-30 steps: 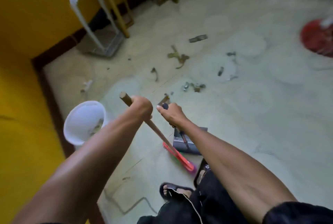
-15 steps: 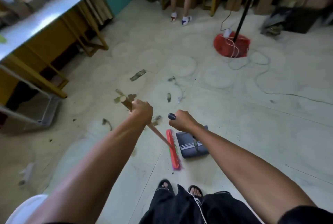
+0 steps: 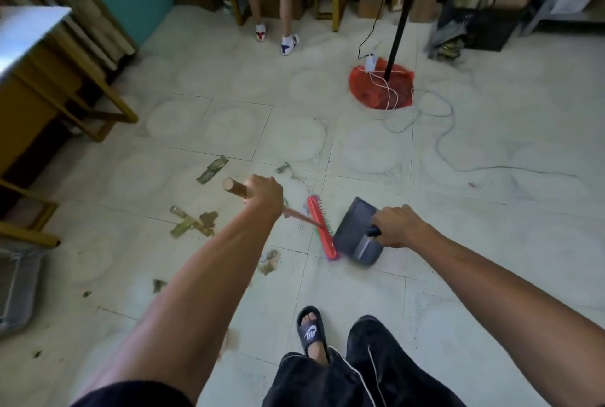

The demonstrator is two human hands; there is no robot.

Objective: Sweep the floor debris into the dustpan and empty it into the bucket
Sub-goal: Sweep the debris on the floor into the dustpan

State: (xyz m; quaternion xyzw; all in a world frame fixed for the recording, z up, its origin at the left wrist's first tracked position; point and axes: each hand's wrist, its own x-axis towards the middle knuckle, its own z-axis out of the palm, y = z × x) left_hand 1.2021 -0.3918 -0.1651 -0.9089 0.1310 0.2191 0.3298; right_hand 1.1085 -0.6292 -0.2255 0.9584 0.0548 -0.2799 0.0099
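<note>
On black sandal: "NIKE"; L hand grips broom, R hand dustpan.

Right hand hides the dustpan handle.

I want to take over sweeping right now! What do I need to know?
Left hand grips the broom's wooden handle.
Right hand holds the grey dustpan by its handle.
The red broom head sits right beside the pan's edge.
Scraps lie on the tiles, left of the broom, not yet swept.
The bucket is out of view.
Left to do: sweep, then empty the pan.
</note>
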